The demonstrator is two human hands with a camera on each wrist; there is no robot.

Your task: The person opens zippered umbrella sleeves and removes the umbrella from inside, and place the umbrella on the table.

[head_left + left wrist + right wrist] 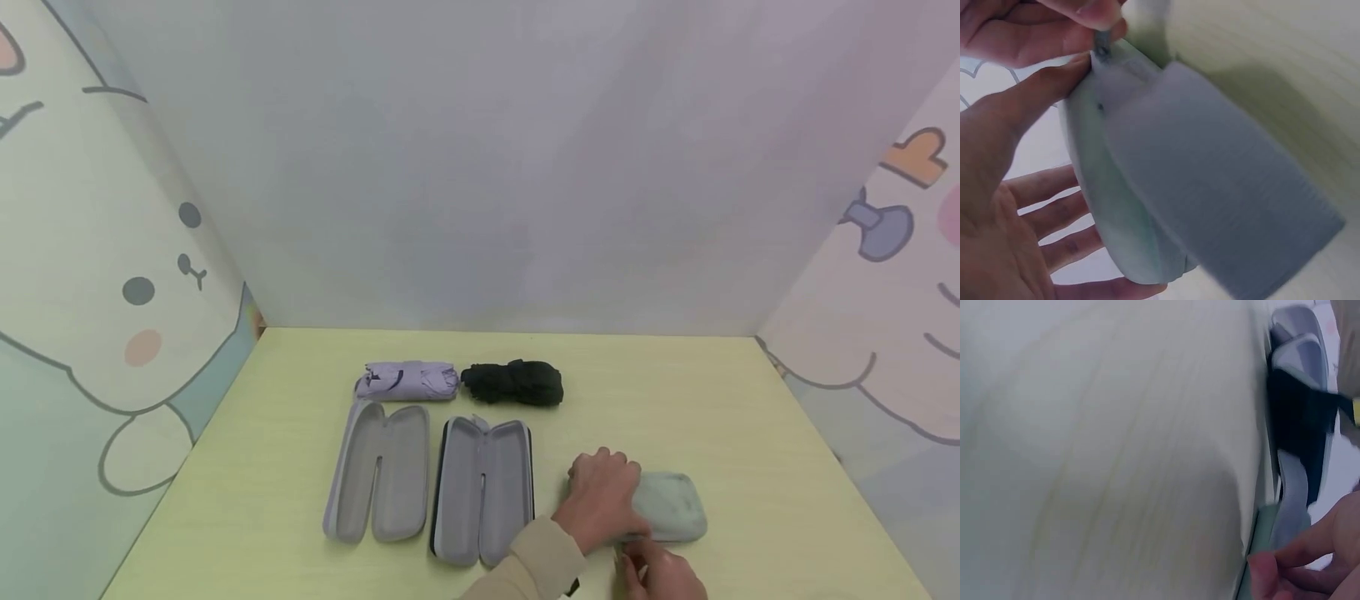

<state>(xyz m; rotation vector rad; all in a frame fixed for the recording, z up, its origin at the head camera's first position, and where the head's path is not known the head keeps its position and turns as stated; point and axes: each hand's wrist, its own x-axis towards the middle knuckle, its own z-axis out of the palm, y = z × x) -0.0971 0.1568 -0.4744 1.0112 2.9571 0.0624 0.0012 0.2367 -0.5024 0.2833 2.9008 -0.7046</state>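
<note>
A pale green case [670,504] with rounded corners lies at the right of the table. My left hand [600,498] grips its left end; in the left wrist view the thumb lies on one side and the spread fingers on the other. My right hand [663,575] is at the near edge, where its fingertips pinch a small metal zipper pull [1102,45]. A wide grey strap [1216,181] hangs from the case near that pull. How far the zipper is closed cannot be seen.
Left of my hands lie two open grey-lined cases, one with a lilac shell [378,475] and one with a dark shell [482,492]. Behind them are a folded lilac umbrella [408,381] and a folded black umbrella [513,382]. Panels with cartoon prints flank the table [300,358].
</note>
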